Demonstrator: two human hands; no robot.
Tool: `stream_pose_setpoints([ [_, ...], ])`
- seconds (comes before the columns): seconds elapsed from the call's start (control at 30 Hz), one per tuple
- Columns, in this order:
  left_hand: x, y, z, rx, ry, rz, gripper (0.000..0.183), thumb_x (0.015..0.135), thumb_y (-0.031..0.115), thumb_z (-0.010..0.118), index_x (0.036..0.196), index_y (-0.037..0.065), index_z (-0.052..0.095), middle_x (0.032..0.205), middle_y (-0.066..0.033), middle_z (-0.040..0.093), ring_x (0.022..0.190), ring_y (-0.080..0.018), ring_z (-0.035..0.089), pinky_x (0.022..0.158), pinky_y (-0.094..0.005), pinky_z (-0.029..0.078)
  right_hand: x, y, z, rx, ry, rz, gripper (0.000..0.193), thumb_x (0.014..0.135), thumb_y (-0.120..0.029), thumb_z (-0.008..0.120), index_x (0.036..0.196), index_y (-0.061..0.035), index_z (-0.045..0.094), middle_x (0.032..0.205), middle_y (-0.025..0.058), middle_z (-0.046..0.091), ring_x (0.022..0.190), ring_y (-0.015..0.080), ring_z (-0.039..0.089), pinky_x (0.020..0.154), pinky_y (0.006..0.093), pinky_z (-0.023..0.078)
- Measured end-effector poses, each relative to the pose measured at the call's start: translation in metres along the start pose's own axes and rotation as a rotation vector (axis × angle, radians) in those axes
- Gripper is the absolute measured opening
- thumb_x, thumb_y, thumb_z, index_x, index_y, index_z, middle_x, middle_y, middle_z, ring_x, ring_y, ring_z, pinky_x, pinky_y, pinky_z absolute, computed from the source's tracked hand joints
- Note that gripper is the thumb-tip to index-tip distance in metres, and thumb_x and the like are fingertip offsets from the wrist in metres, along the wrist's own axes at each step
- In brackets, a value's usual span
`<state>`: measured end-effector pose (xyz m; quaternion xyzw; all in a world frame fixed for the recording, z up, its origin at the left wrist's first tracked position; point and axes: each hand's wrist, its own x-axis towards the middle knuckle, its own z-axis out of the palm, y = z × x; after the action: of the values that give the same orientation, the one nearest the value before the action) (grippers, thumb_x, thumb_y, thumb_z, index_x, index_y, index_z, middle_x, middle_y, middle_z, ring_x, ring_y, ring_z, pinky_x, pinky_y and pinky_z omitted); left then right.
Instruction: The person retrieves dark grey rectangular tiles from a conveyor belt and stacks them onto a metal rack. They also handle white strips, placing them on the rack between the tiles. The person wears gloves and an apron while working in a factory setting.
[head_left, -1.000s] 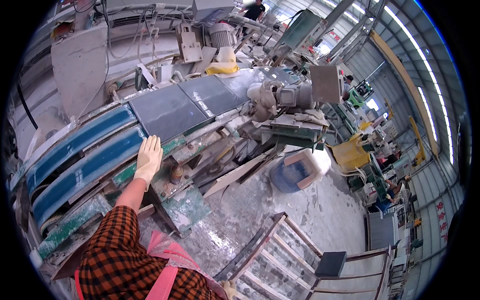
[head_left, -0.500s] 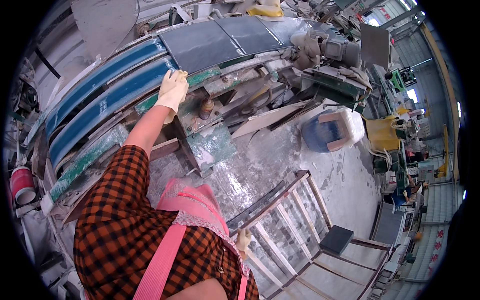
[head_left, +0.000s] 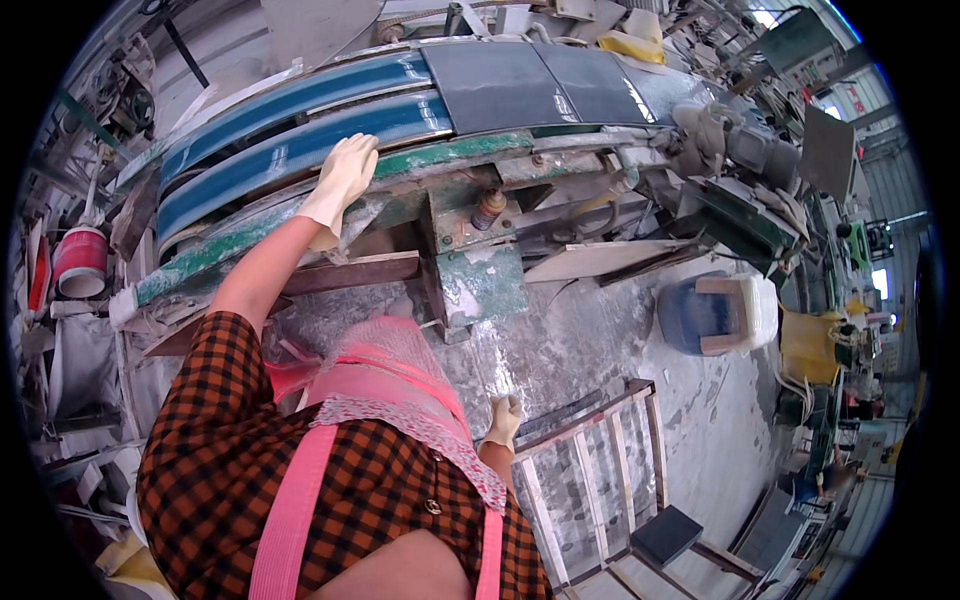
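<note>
The front blue belt [head_left: 270,160] is stretched long, from low left to high right, its right end pointed at the grey slab [head_left: 495,85]. By its near edge, the left hand [head_left: 347,172] is seen with fingers nearly straight. The right hand [head_left: 505,420] is curled near the rack [head_left: 589,490]; whether anything is held cannot be told.

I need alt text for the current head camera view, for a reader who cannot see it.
A person's gloved left hand, fingers extended, is at the near edge of a blue belt, with dark grey slabs at the belt's right end. The gloved right hand is lower, beside a slatted frame carrying a dark block.
</note>
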<state>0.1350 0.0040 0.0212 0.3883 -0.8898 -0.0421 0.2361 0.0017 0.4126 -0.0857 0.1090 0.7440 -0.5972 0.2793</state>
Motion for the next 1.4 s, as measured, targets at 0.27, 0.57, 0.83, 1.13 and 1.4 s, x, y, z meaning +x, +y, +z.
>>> stream_pose_setpoints([
  [0.27,0.076,0.002,0.055,-0.049,0.163,-0.023,0.03,0.074,0.018,0.04,0.099,0.003,0.048,0.103,-0.0136,0.048,0.099,-0.0258,0.042,0.085,-0.0381,0.029,-0.008,-0.054,0.017,-0.042,0.259,0.188,0.019,0.075,-0.015,0.04,0.089,-0.0021,0.044,0.05,0.0034,0.04,0.043,0.012,0.037,0.043,0.0239,0.03],
  [0.57,0.145,0.004,0.111,-0.101,0.138,-0.195,0.027,0.068,0.023,0.044,0.076,0.0,0.054,0.091,-0.0139,0.052,0.089,-0.0233,0.047,0.079,-0.0342,0.032,-0.012,-0.09,0.093,-0.169,0.176,0.176,0.028,0.075,-0.022,0.042,0.085,0.0021,0.05,0.042,0.0056,0.044,0.034,0.0125,0.038,0.035,0.0234,0.029],
  [0.83,0.175,0.032,0.092,0.044,-0.113,-0.673,0.033,0.07,0.03,0.04,0.065,0.004,0.059,0.077,-0.0118,0.058,0.079,-0.0248,0.053,0.071,-0.0328,0.037,-0.008,-0.119,0.101,-0.15,0.216,0.142,0.023,0.075,-0.024,0.043,0.085,-0.0031,0.049,0.048,0.0035,0.046,0.045,0.011,0.039,0.05,0.0242,0.033],
  [1.13,0.194,0.041,0.043,0.122,-0.527,-0.552,0.025,0.052,0.012,0.054,0.077,0.01,0.057,0.084,-0.011,0.056,0.083,-0.0244,0.054,0.061,-0.0321,0.042,-0.024,-0.07,0.059,0.033,0.415,0.225,0.024,0.077,-0.023,0.044,0.087,-0.0029,0.051,0.048,0.0066,0.051,0.04,0.0129,0.045,0.042,0.0218,0.038],
  [1.4,0.18,-0.022,0.082,-0.352,-0.276,-0.442,0.024,0.061,-0.005,0.047,0.08,0.009,0.055,0.084,-0.0176,0.053,0.08,-0.0319,0.051,0.069,-0.032,0.041,-0.023,-0.053,0.057,-0.012,0.38,0.344,0.025,0.079,-0.02,0.042,0.093,0.0002,0.047,0.055,0.0097,0.054,0.043,0.0151,0.05,0.047,0.024,0.043],
])
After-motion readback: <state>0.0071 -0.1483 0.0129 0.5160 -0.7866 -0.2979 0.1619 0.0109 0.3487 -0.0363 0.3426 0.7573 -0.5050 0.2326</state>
